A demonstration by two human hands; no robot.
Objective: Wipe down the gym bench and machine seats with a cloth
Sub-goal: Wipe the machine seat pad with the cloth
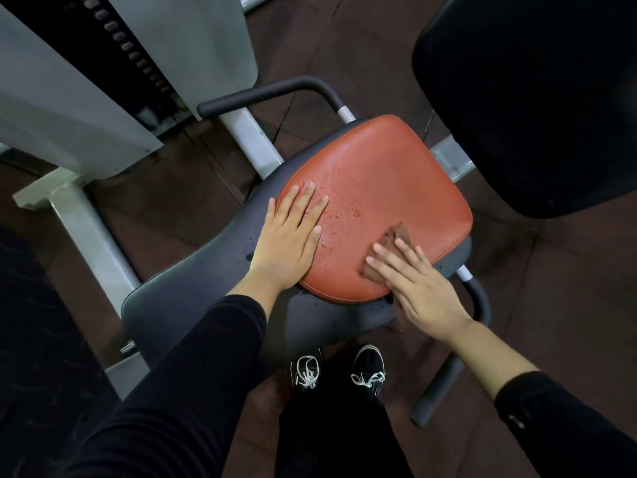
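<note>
a: wiping a machine seat [379, 188]: the right hand [420, 288] lies flat, fingers straight, pressing a small brown cloth [396, 238] onto the red pad near its right front edge. the left hand [289, 236] is spread wide and flat on the pad's left edge, holding nothing.

b: where is the work left to do?

a: droplets [331, 201] of liquid sit across the pad's middle and left, between the two hands. a few more [250, 255] lie on the dark base panel [193, 291] beside the left wrist. judged from this, the pad is only partly wiped.

b: what could go wrong?

a: three things, likely. the cloth is small and mostly hidden under the fingers, so it may bunch or slip out, leaving bare fingers to smear the liquid. the left palm rests on wet vinyl near the pad's edge; if weight is put on it, it could slide off toward the base panel. a stroke carried too far could also push liquid over the pad's edge onto the base panel or the floor [568, 288], near the shoes [368, 370].

b: and the other surfaces?

a: the black back pad [534, 98] at the seat's far right corner shows no cloth on it.
</note>
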